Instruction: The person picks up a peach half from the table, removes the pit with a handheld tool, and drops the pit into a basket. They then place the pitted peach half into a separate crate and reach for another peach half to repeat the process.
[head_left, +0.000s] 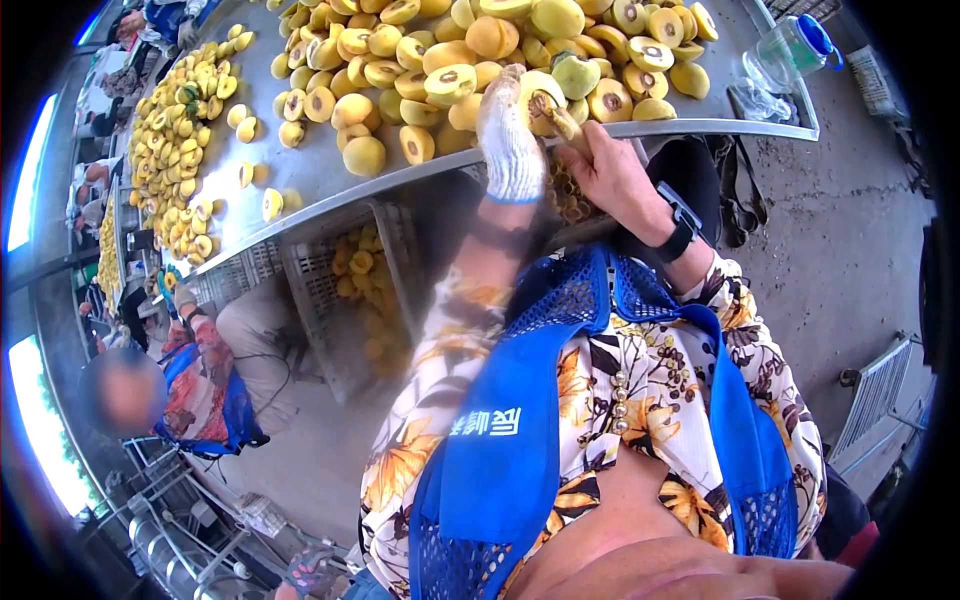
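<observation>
At the near edge of the metal table (450, 165), my left hand (507, 135) in a white knit glove is closed around a halved yellow peach (541, 90). The peach's cut face with its brown pit area is turned toward my right hand (617, 178). That hand is bare and grips a short tan pitting tool (566, 127), whose end meets the cut face; its tip is hard to make out. Just beyond my hands lies a pile of peach halves (450, 84), with a greenish peach (575, 75) close to the held one.
A clear jug with a blue lid (780, 52) stands at the table's right corner beside a crumpled plastic bag (760, 103). Below the table is a crate (310, 265) near more peaches. A co-worker (210, 385) sits to the left by another peach pile (172, 140).
</observation>
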